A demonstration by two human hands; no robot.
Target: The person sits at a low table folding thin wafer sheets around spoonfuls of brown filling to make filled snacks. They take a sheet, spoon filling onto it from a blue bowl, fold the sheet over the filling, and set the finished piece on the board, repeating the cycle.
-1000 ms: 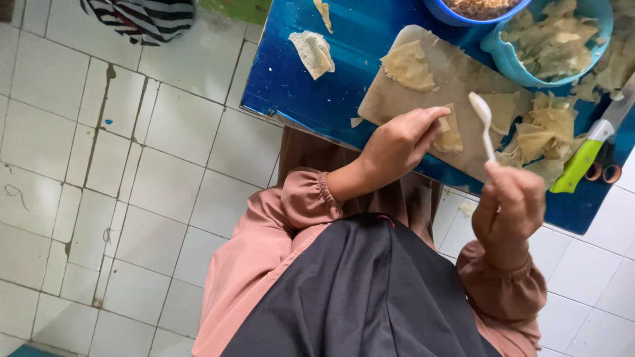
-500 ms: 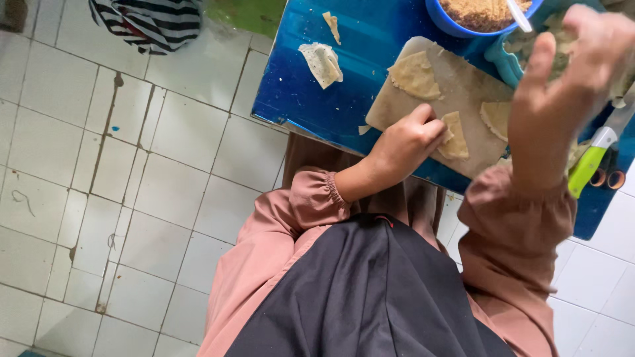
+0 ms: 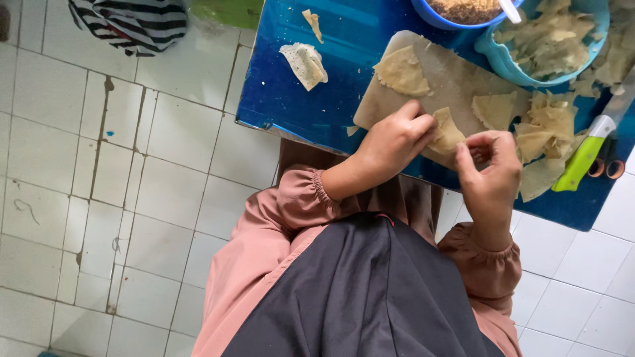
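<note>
Both hands now meet over the wooden board [image 3: 436, 79] on the blue table [image 3: 317, 99]: the right hand [image 3: 491, 173], half a second ago raised at the bowl [image 3: 463, 16], has come down, fingertips pinching beside the left hand [image 3: 395, 140], which grips the folded dough wrapper [image 3: 448, 132].

Bare blue worktop [image 3: 317, 106] lies open to the left of the cutting board [image 3: 450, 82], broken only by two dough scraps [image 3: 304, 64]. Ahead, two blue bowls [image 3: 522, 63] block the far edge. To the right, a wrapper pile [image 3: 546, 132], a green-handled knife [image 3: 585, 155] and scissors crowd the way.
</note>
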